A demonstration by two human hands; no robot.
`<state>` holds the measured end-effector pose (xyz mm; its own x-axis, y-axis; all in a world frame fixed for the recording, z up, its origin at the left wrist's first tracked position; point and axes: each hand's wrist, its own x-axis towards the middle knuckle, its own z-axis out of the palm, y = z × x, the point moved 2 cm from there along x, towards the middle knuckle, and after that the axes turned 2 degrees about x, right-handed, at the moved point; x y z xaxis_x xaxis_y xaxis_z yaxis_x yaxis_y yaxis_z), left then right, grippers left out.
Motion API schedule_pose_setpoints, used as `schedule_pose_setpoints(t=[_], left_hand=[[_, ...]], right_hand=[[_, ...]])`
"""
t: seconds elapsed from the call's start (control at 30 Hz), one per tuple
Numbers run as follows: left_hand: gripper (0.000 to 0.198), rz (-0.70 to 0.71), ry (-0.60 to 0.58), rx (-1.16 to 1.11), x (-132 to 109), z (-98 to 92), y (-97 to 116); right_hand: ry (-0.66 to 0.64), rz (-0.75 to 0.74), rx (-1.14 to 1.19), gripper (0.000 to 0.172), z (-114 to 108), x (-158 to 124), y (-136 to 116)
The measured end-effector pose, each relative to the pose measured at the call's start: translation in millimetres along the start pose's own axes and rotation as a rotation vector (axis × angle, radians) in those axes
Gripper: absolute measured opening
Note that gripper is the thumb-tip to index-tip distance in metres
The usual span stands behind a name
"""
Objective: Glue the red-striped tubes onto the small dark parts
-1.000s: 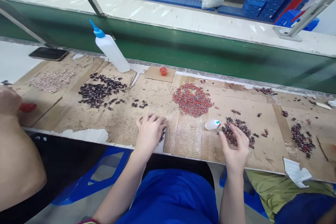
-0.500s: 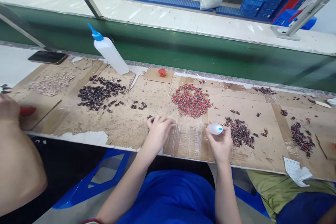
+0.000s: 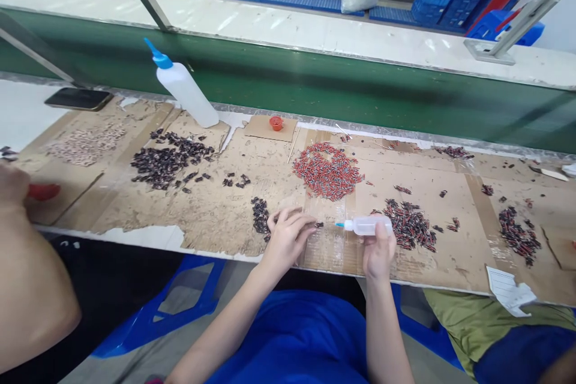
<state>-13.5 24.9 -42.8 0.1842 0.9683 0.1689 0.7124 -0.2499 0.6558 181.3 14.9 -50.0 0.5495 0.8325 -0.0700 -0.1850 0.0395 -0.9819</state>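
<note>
My right hand [image 3: 380,252] is wrapped round a small clear squeeze bottle [image 3: 365,226] with a blue tip. The bottle lies nearly level, its tip pointing left. My left hand [image 3: 288,231] pinches a small dark part [image 3: 319,225] at its fingertips, a short gap from the bottle's tip. Close on its left lies a small pile of dark parts [image 3: 260,215], partly covered by that hand. Beyond both hands spreads a heap of red-and-grey pieces [image 3: 327,173]. To the right of the bottle is a pile of dark-and-red pieces [image 3: 411,225].
A large white bottle with a blue nozzle [image 3: 186,93] leans at the back left, behind a larger dark pile [image 3: 159,162]. A red cup [image 3: 276,123] stands on cardboard. A phone [image 3: 78,98] lies far left. A neighbour's arm [image 3: 27,264] reaches in at left.
My left hand has moved right, away from the dark pile, and now shows a small part in its fingers. The squeeze bottle has turned so its tip points left.
</note>
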Motion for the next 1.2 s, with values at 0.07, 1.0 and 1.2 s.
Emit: schedule_pose_setpoints(t=[0.07,1.0,1.2], left_hand=[[0.019,0.001,-0.012,-0.011,1.2,0.9,0.6],[0.015,-0.135,-0.088,-0.072,9.8,3.0,4.5],[0.014,-0.152,-0.082,-0.071,10.1,2.4,6.3]], right_hand=[[-0.037,0.028,-0.040,0.038,4.2,-2.0,-1.7],[-0.122,-0.118,-0.366,0.040,12.8,-9.0,-8.8],[-0.118,-0.113,-0.357,0.039,12.3,-9.2,-9.2]])
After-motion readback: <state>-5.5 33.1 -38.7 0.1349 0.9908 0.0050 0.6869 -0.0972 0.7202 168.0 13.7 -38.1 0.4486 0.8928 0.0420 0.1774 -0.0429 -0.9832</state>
